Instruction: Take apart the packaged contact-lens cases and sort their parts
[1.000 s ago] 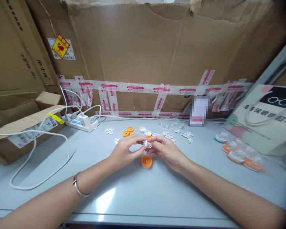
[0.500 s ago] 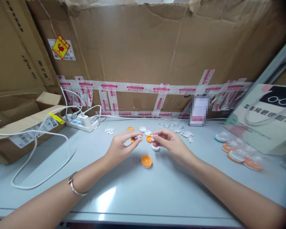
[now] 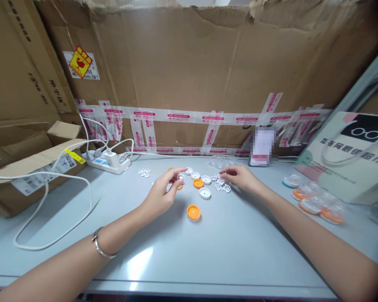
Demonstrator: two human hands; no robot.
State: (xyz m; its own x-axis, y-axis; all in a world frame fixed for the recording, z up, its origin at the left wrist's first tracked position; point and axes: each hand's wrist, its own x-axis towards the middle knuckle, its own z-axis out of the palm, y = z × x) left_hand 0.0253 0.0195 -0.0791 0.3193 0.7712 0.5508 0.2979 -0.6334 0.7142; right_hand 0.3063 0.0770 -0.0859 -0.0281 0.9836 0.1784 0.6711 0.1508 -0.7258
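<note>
Raised over the table, my left hand (image 3: 164,189) pinches a small white plastic part (image 3: 181,178) between thumb and fingertips. My right hand (image 3: 239,178) is closed, its fingertips down at the back edge of a cluster of white openwork plastic pieces (image 3: 227,188); what they grip is hard to make out. Between the hands lie an orange round cap (image 3: 198,183) and several white round caps (image 3: 204,193). Closer to me sits a larger orange round piece (image 3: 193,213) with a clear underside. Other orange caps are partly hidden behind my left hand.
Small white discs (image 3: 144,172) lie at the left back, near a power strip (image 3: 113,165) with a looping white cable (image 3: 90,209). Clear domes (image 3: 225,161) and a phone (image 3: 261,147) stand along the back. Domed orange-based pieces (image 3: 313,204) and a paper bag (image 3: 343,167) are at right.
My right hand has moved right, away from the orange cap, to the white openwork pieces. Those pieces now lie farther left. My left hand still holds its white part.
</note>
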